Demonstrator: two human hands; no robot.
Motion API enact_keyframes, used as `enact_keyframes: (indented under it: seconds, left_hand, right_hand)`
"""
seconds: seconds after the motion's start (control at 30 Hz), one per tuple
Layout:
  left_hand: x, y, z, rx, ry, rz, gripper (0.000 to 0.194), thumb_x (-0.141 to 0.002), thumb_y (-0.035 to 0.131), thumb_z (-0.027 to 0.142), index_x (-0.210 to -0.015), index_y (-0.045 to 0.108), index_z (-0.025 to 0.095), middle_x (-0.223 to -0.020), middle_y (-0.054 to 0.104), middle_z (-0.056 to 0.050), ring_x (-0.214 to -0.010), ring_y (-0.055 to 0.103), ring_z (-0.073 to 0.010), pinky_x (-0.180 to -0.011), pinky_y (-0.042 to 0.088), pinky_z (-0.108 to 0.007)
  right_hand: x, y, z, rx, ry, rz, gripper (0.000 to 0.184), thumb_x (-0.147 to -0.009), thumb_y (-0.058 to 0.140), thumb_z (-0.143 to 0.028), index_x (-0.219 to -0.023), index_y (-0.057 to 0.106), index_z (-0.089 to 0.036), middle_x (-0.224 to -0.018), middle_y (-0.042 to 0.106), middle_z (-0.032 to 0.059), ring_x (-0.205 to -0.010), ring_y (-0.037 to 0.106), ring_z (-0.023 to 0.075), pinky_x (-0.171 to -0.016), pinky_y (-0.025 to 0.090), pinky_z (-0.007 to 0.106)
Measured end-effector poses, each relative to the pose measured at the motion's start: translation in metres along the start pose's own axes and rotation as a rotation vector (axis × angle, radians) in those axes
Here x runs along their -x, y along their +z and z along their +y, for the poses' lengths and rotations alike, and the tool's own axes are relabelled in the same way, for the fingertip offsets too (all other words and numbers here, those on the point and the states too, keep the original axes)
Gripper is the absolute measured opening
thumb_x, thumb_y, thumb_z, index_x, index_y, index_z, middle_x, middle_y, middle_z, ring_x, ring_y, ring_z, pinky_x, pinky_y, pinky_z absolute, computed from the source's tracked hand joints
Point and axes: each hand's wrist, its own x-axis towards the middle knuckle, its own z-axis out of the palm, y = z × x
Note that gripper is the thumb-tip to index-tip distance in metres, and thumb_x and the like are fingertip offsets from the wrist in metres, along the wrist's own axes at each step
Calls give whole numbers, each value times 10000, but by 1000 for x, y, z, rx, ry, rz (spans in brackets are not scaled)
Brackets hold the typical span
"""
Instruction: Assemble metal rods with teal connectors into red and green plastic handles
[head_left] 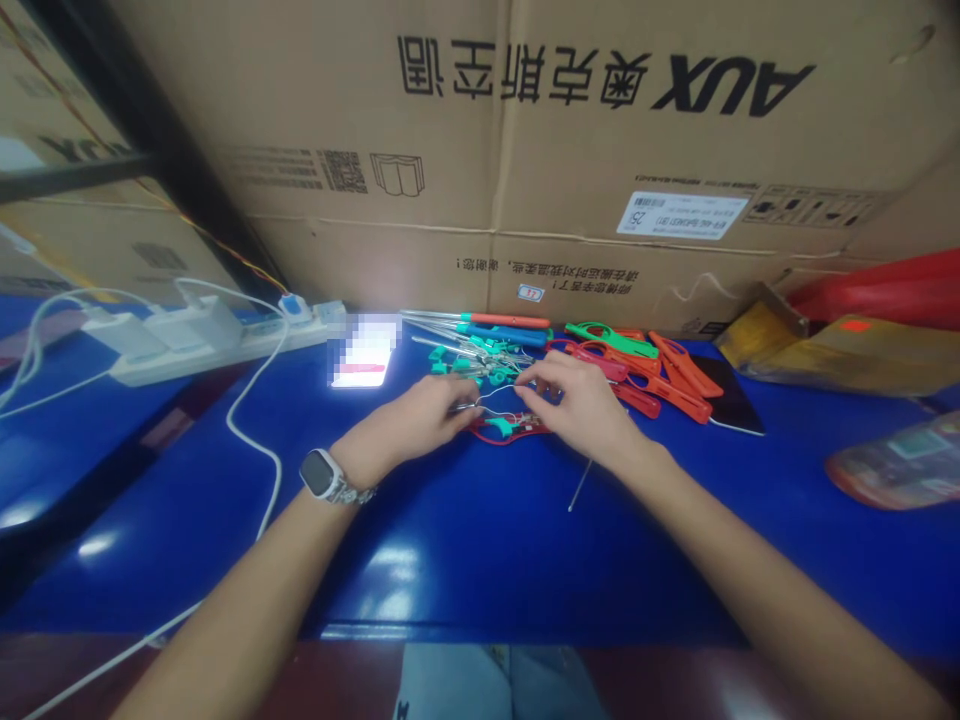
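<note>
My left hand (420, 418), with a watch on its wrist, is closed in a pinch at one end of a thin white wire (495, 390). A small metallic piece shows at those fingertips, too small to make out. My right hand (581, 400) pinches the wire's other side between thumb and fingertips. Just beneath the hands lies an open red lighter shell (525, 432) with a green trigger (501, 428) in it, partly covered by my right hand. Beyond my fingers is a pile of small metal parts with green pieces (491, 358). A thin metal rod (579, 488) pokes out below my right hand.
Red and orange lighter shells (675, 395) and a green one (615, 340) lie at right, beside a dark tablet or phone (735, 400). A lit phone (366, 352) and a power strip (225, 345) with cables are at left. A large cardboard box (450, 210) stands behind.
</note>
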Motion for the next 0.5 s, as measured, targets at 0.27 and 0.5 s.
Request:
enact_keyframes:
  seconds: [0.27, 0.5]
  left_hand:
    - [-2, 6, 3, -87, 5, -39, 294, -1003, 438, 345, -960, 672, 173, -913, 622, -75, -834, 598, -199, -790, 462, -333]
    - [-2, 14, 8, -114, -14, -46, 325, -1014, 407, 375, -1076, 659, 179, -1009, 624, -86, -900, 626, -217, -839, 483, -365]
  right_hand:
    - [7, -12, 9, 139, -95, -149, 73, -887, 641, -185, -842, 698, -198, -916, 638, 42, -869, 599, 185, -788, 458, 329]
    - [25, -7, 18, -46, -4, -186, 125, -892, 610, -118, -902, 715, -184, -894, 681, 26, -784, 616, 144, -717, 462, 278]
